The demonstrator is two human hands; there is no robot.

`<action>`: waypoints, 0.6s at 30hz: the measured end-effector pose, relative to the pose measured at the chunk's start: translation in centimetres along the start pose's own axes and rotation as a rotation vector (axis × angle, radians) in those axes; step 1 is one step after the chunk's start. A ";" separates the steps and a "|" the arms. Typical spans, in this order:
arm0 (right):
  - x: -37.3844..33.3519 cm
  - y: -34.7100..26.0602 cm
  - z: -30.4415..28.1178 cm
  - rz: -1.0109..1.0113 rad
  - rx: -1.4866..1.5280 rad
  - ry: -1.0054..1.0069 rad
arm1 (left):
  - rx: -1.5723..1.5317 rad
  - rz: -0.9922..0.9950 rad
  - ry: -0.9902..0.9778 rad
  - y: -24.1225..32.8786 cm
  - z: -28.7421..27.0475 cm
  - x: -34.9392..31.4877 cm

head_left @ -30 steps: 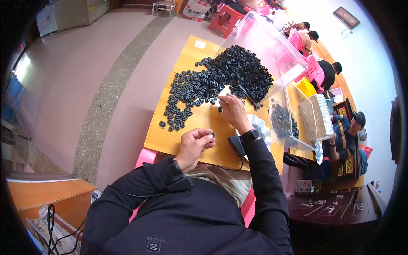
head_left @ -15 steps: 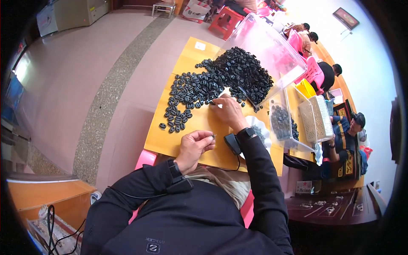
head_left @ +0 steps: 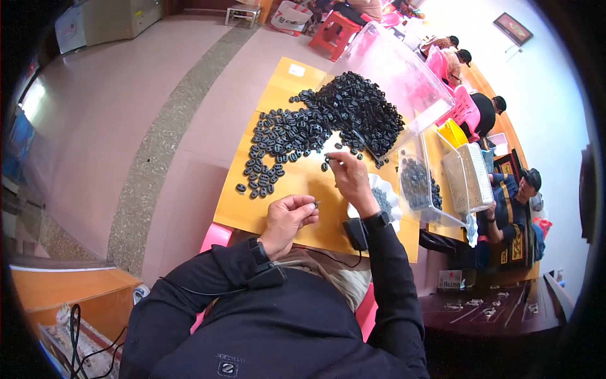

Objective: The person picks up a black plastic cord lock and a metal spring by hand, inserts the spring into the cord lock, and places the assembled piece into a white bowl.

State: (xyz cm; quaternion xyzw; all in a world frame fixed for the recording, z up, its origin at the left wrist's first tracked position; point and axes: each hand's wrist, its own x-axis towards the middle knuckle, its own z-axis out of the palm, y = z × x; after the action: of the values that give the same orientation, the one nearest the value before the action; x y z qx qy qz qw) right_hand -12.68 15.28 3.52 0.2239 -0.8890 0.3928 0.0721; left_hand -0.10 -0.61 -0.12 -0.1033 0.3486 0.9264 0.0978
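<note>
My left hand (head_left: 285,221) is closed in a pinch low over the table's near side. A tiny dark piece (head_left: 316,204) shows at its fingertips, too small to name. My right hand (head_left: 351,180) is also pinched, just in front of the pile, with what looks like a small black oval piece (head_left: 329,157) between thumb and finger. Another loose black oval piece (head_left: 325,167) lies beside those fingertips. Beyond both hands spreads a large heap of black oval pieces with slots (head_left: 356,107), thinning out toward the left.
A clear plastic bin (head_left: 416,82) lies tipped behind the heap on the wooden table (head_left: 243,211). By my right wrist stands a white scalloped bowl (head_left: 395,205) of small grey parts. Farther right are a clear box (head_left: 413,205) and a white basket (head_left: 467,177). People sit beyond.
My right hand has drawn back from the heap's edge, toward me and slightly right, its fingers pinched. The left hand has stayed in place with its small piece.
</note>
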 end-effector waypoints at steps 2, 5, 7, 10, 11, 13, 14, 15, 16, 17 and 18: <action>-1.7 -1.5 -0.5 0.123 0.148 -0.050 | 0.003 0.004 0.008 -0.1 -0.2 0.1; -4.8 -4.6 -1.2 0.332 0.646 -0.005 | 0.013 0.008 0.008 -0.1 -0.4 0.0; -6.7 -4.4 -1.0 0.379 0.766 0.040 | 0.025 0.002 0.020 0.0 -0.1 -0.1; -8.9 -4.6 -0.5 0.441 0.937 0.096 | 0.028 0.007 0.023 -0.2 -0.2 -0.1; -9.4 -4.7 -0.2 0.456 0.970 0.093 | 0.031 0.014 0.017 -0.2 -0.2 -0.1; -10.2 -4.2 0.3 0.472 1.039 0.081 | 0.041 0.011 0.022 -0.3 0.0 -0.1; -10.4 -4.1 0.5 0.475 1.043 0.083 | 0.045 0.013 0.029 -0.3 0.1 -0.1; -10.5 -4.2 0.7 0.489 1.080 0.084 | 0.049 0.010 0.034 -0.3 0.1 -0.1; -10.6 -4.3 1.0 0.504 1.117 0.083 | 0.051 0.015 0.031 -0.3 0.1 -0.1; -10.6 -4.6 1.2 0.523 1.130 0.103 | 0.053 0.021 0.029 -0.4 0.0 -0.1; -10.7 -4.5 1.4 0.527 1.135 0.102 | 0.056 0.019 0.034 -0.4 0.0 0.0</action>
State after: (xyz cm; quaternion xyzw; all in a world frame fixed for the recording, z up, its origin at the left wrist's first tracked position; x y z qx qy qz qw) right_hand -1.07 15.28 2.34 -0.0183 -0.5628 0.8184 -0.1151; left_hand 0.06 -0.31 -0.40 -0.1129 0.3767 0.9154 0.0859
